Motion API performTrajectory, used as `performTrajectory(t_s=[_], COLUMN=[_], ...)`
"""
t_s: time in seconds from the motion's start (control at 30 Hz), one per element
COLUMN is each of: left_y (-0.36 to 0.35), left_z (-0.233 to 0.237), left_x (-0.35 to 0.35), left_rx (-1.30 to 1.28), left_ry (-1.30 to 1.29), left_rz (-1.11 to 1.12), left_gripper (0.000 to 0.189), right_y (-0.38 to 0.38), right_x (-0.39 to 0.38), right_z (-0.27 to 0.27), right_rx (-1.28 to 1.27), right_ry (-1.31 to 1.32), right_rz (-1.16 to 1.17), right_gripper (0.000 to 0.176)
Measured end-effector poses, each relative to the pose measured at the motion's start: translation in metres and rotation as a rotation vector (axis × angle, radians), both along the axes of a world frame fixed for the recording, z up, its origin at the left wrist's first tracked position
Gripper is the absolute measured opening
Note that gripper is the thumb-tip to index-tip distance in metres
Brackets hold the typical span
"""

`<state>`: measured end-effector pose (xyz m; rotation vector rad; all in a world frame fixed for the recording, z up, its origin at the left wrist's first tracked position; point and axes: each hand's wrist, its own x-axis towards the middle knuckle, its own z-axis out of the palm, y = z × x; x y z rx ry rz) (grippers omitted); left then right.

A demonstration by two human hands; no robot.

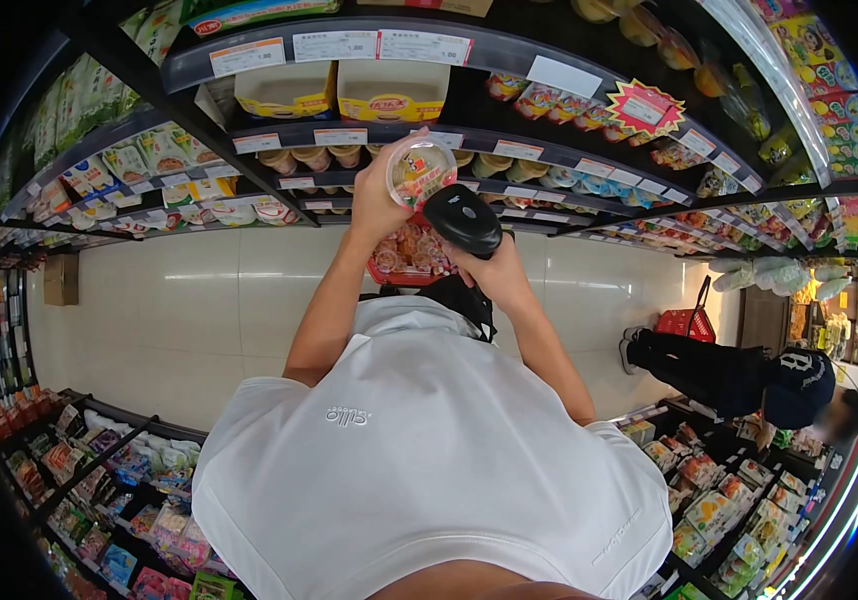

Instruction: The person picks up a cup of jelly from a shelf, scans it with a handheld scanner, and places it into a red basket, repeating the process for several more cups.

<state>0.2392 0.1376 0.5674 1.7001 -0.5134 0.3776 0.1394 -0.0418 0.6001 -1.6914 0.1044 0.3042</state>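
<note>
My left hand (377, 200) is closed around a clear round plastic cup (423, 172) with a printed lid, raised in front of the shelf. In my right hand (497, 270) is a black handheld barcode scanner (463, 222), its head tilted toward the cup and overlapping the cup's lower right edge in this view. The handle is mostly hidden behind the scanner's head and my fingers. Below both hands, a red basket (381, 277) holds several similar packaged cups (417, 247).
Ahead curve store shelves with price tags (381, 48), yellow-white cartons (391, 92) and rows of cups (347, 157). Behind me stand racks of bagged goods (164, 530). To the right a person in dark clothes (714, 370) stands near a red shopping basket (687, 322). A cardboard box (62, 279) sits at left.
</note>
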Motion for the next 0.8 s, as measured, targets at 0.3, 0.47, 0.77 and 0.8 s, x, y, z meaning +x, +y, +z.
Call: performTrajectory(t_s=[0.3,0.47,0.77,0.8], left_y=[0.004,0.025,0.052,0.05], left_z=[0.003,-0.017,-0.051,-0.055], left_x=[0.0,0.012,0.008,0.007], left_rx=[-0.022,-0.024,-0.128,-0.178], left_ry=[0.045,0.056,0.132,0.165], left_rz=[0.037,0.118,0.075,0.0], left_gripper=[0.065,0.072,0.078,0.077], right_y=[0.005,-0.001,0.001,0.0], right_x=[0.005,0.01,0.006,0.001], right_z=[0.005,-0.011,-0.118,-0.149], right_rx=[-0.053,-0.155,-1.036,-1.092], right_ry=[0.024,0.034,0.152,0.158], right_rz=[0.013,0.046,0.519,0.581], right_gripper=[0.018,0.027,0.061,0.059])
